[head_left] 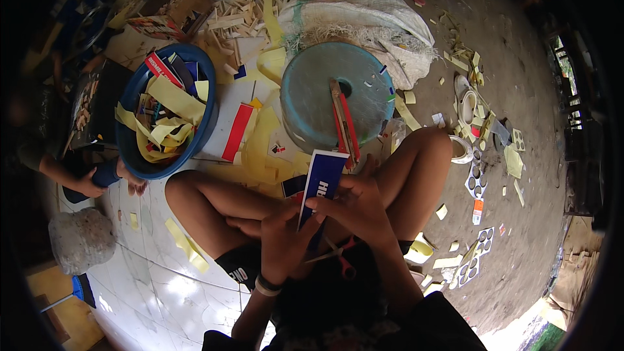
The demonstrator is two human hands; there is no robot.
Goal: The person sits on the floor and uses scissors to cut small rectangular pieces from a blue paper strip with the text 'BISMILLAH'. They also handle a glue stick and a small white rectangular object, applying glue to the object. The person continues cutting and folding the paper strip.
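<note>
Both hands meet over the lap, clamped together on one blue card strip (320,185). Left hand (283,240) grips the lower end; right hand (357,205) pinches the upper part, fingers spread across its face. Strip stands tilted, top leaning away from the body. Red-handled scissors (338,255) lie just under the hands, on the lap.

Risk, judged: the blades sit close beneath the wrists and bare thighs, so a downward slip could nick skin; the strip could buckle under the pinch.

Room: knees flank both hands. Just beyond the strip, a round teal slab (325,91) carrying a red-edged tool (344,123). Forward-left, a blue basin (205,123) of yellow offcuts. Right of the hands, open littered ground.
</note>
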